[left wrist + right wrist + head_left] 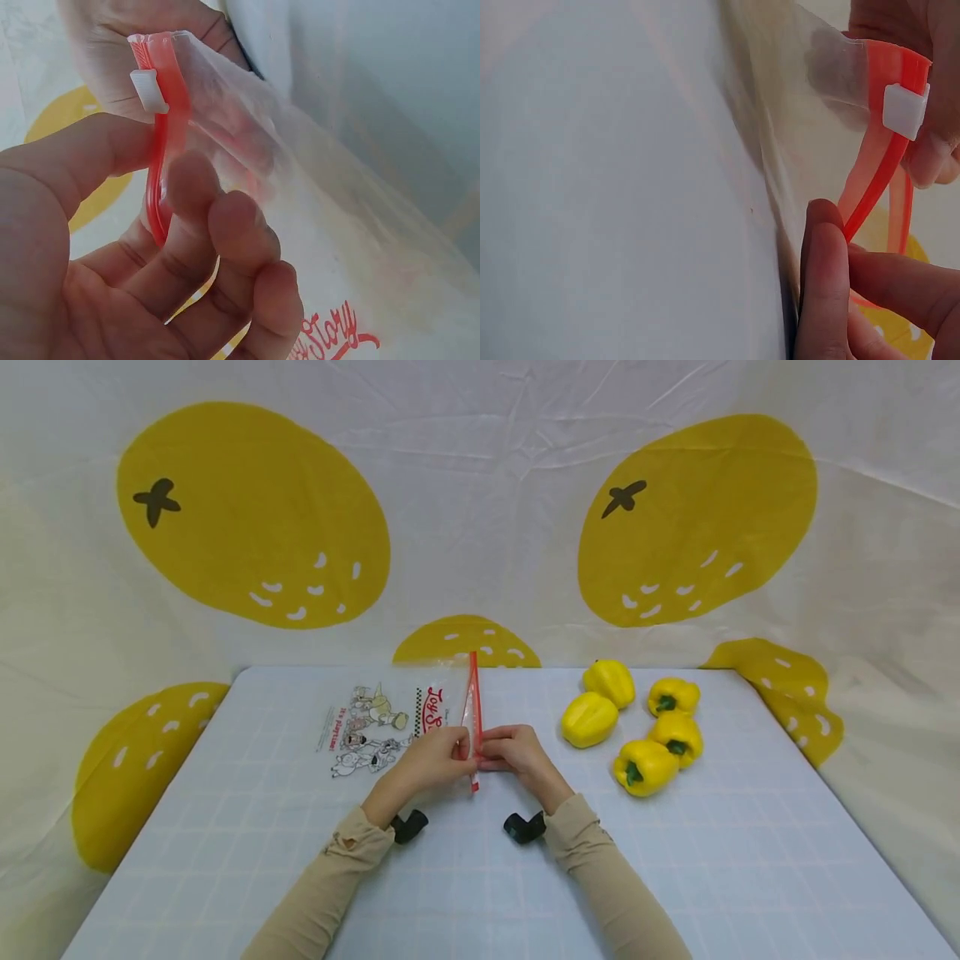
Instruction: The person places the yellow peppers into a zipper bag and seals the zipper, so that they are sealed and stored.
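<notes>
A: What's closest?
B: Two tan sleeves (303, 893), bunched at the cuffs, over a pale table (435, 910) with a faint grid. Beside each wrist is a black piece (411, 827).

A: And the hands?
B: Both are gripping. The left hand (435, 760) pinches the red strip (877, 169) of a clear bag (401, 714); its thumb lies just beside the white slider (904, 111), close to the strip's near end. The right hand (519, 750) pinches the same strip from the other side, thumb against finger.

A: Is the bag's mouth parted?
B: Partly. From the right wrist, two red bands show with a gap between them.

A: Where's the bag, exactly?
B: Mid-table, its body stretching to the left of the hands. It carries cartoon figures and red lettering, some of it covered by the left hand.

A: Anything farther on?
B: Five yellow peppers (588, 720), to the right of the right hand and well apart from it. Three show green stems and run in a row going back; the other two sit side by side to their left.

A: And behind?
B: A creased white curtain (480, 485) printed with big yellow fruit (697, 527).
</notes>
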### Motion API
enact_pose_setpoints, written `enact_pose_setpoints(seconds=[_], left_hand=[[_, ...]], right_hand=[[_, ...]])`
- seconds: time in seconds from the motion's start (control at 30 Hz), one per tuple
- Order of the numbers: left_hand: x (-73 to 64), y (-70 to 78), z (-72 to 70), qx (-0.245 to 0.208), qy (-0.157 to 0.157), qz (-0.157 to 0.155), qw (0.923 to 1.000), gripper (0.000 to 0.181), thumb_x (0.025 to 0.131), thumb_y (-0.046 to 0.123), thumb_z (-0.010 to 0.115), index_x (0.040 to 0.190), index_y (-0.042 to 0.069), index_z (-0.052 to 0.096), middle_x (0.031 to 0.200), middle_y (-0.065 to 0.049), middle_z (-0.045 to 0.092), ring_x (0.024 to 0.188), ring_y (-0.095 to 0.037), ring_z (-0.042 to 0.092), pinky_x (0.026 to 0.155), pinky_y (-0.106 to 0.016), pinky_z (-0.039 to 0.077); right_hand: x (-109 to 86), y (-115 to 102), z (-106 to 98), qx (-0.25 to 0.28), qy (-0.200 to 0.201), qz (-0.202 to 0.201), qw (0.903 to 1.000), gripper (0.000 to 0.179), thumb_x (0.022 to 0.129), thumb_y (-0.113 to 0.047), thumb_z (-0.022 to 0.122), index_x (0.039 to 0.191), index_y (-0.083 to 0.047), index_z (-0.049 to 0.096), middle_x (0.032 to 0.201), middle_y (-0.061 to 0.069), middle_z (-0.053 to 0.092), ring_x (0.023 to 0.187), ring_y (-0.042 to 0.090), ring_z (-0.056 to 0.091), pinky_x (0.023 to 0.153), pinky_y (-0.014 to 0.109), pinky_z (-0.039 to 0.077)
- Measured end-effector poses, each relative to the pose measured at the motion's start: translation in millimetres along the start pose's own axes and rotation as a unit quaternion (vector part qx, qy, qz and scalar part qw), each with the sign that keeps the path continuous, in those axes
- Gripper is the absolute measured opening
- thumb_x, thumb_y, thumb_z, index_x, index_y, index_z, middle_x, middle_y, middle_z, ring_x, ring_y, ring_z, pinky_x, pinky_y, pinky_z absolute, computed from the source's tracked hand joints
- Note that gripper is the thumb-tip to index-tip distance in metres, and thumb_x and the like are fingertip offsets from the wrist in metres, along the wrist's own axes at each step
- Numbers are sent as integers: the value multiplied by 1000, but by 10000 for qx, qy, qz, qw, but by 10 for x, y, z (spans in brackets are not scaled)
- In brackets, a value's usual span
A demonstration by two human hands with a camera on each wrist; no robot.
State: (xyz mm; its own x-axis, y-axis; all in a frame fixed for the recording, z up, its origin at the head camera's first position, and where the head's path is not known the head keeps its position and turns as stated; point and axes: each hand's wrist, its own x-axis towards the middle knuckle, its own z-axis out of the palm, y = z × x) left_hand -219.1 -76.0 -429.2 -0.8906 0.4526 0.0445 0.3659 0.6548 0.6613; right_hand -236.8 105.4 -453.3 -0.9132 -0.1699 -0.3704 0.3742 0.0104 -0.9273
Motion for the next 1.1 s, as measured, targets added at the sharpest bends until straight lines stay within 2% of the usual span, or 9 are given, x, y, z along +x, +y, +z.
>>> enact_pose_setpoints(seconds=[0.1, 0.27, 0.47, 0.6, 0.77, 0.87, 0.97, 1.03, 1.1], left_hand=[[-22, -5, 3, -509, -237, -53, 9984, 20, 84, 16, 72, 78, 10, 54, 62, 1, 54, 52, -13, 53, 49, -26, 39], [-28, -48, 38, -1311, -584, -38, 9896, 18, 88, 11, 70, 84, 6, 53, 61, -4, 57, 48, -17, 55, 47, -27, 41], [-16, -69, 57, -1609, -553, -71, 9854, 19, 89, 13, 72, 85, 6, 54, 59, -8, 61, 47, -16, 54, 46, -25, 39], [0, -82, 77, -1760, -643, -45, 9823, 18, 89, 12, 72, 88, 6, 54, 60, -11, 61, 48, -16, 54, 46, -25, 39], [7, -111, 109, -1850, -755, 29, 9798, 19, 89, 12, 72, 90, 5, 55, 62, -13, 61, 49, -15, 53, 47, -25, 40], [7, -111, 111, -1730, -725, 34, 9822, 20, 89, 14, 73, 88, 6, 54, 61, -11, 61, 49, -15, 53, 47, -26, 40], [9, -99, 103, -1598, -676, -6, 9848, 22, 89, 15, 73, 86, 7, 54, 59, -7, 59, 48, -13, 52, 48, -26, 39], [10, -95, 100, -1584, -670, -31, 9851, 22, 88, 15, 74, 86, 7, 54, 58, -6, 59, 48, -13, 51, 48, -27, 38], [9, -96, 102, -1593, -687, -40, 9848, 22, 88, 15, 75, 86, 7, 54, 58, -7, 59, 48, -13, 52, 49, -26, 39]], right_hand=[[7, 12, -1, -29, 5, -16, 10000, 27, 91, 3, 63, 117, 12, 63, 101, 20, 67, 71, 20, 70, 73, 33, 58], [21, 32, -4, -55, -16, -81, 10000, 27, 91, 4, 62, 116, 11, 64, 100, 19, 69, 70, 19, 69, 71, 32, 58], [2, 5, 4, -473, 75, -128, 9988, 29, 90, 2, 64, 117, 10, 65, 95, 17, 70, 68, 18, 68, 69, 31, 58], [-23, -31, -1, -899, 204, -232, 9955, 28, 89, -2, 65, 116, 7, 65, 90, 14, 71, 69, 18, 68, 69, 31, 58], [-47, -76, -32, -1343, 143, -477, 9897, 28, 91, -4, 66, 116, 7, 64, 90, 17, 71, 73, 25, 70, 71, 36, 58], [-60, -126, -86, -1685, 164, -732, 9828, 29, 93, -8, 66, 118, 7, 63, 94, 18, 70, 75, 28, 71, 70, 36, 58], [-73, -210, -180, -2022, 370, -1165, 9717, 30, 95, -14, 65, 119, 4, 64, 99, 18, 68, 77, 27, 72, 70, 33, 58], [-96, -284, -256, -2149, 605, -1582, 9618, 29, 96, -16, 64, 118, 3, 64, 101, 18, 67, 79, 28, 72, 70, 30, 58], [-130, -364, -343, -2270, 970, -2006, 9481, 27, 97, -17, 63, 116, 1, 66, 102, 16, 68, 81, 28, 71, 71, 28, 57]])
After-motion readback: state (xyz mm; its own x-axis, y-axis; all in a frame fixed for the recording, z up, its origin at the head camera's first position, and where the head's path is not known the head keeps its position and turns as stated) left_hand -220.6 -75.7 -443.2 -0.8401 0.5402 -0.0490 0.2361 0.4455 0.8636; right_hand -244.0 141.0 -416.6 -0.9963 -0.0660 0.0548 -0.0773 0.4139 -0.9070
